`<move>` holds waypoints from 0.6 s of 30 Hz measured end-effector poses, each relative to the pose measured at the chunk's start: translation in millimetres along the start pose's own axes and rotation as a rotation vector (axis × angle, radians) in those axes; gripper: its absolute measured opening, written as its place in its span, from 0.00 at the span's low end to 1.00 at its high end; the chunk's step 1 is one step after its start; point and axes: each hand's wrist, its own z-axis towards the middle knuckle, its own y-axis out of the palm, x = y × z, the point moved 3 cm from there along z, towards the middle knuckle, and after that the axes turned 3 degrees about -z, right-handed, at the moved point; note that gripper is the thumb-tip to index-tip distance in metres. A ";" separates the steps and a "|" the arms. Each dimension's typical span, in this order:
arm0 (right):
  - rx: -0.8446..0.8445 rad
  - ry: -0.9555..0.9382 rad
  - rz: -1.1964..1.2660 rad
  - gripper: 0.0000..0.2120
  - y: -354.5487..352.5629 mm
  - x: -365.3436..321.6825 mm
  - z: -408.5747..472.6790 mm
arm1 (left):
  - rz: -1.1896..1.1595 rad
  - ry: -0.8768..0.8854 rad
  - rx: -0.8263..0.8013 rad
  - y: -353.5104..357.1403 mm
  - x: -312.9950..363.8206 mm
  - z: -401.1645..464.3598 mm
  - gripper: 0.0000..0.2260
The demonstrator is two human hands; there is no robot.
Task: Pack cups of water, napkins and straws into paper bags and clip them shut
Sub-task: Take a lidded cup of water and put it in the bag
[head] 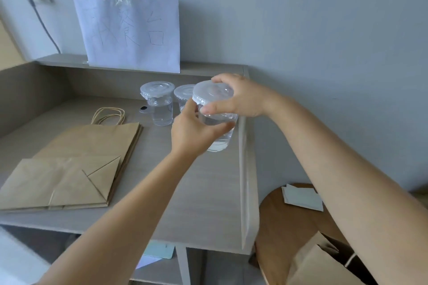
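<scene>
A clear lidded cup of water [218, 139] is held above the desk's right side. My left hand [192, 132] grips its body from the left and below. My right hand [238, 97] grips its lid rim from the right, thumb in front and fingers over the far edge. Two more lidded cups of water stand behind it: one [159, 104] in plain view, the other [184, 95] partly hidden by the held cup. A stack of flat brown paper bags [76, 169] with cord handles lies on the desk's left half.
The grey desk [196, 192] has a raised right edge [245, 169]. Against the wall leans a white handwritten sheet [132, 30]. Lower right, a round wooden table [289, 227] carries white napkins [303, 198] and an open paper bag [324, 261].
</scene>
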 end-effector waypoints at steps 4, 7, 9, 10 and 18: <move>0.031 -0.028 -0.035 0.45 -35.7 -17.4 -54.7 | 0.004 0.065 0.027 -3.7 48.5 -40.3 0.29; 0.032 -0.001 -0.034 0.45 -57.2 -15.6 -101.8 | -0.016 0.097 -0.005 6.7 80.5 -73.6 0.29; 0.032 0.047 -0.071 0.45 -68.4 -5.2 -134.7 | -0.048 0.115 -0.054 22.4 97.6 -98.4 0.28; 0.028 0.080 -0.093 0.45 -72.4 2.1 -151.3 | -0.066 0.122 -0.088 32.8 104.0 -111.5 0.28; -0.075 0.419 -0.222 0.52 -51.7 105.7 -263.8 | -0.100 0.115 -0.505 145.0 95.0 -207.8 0.35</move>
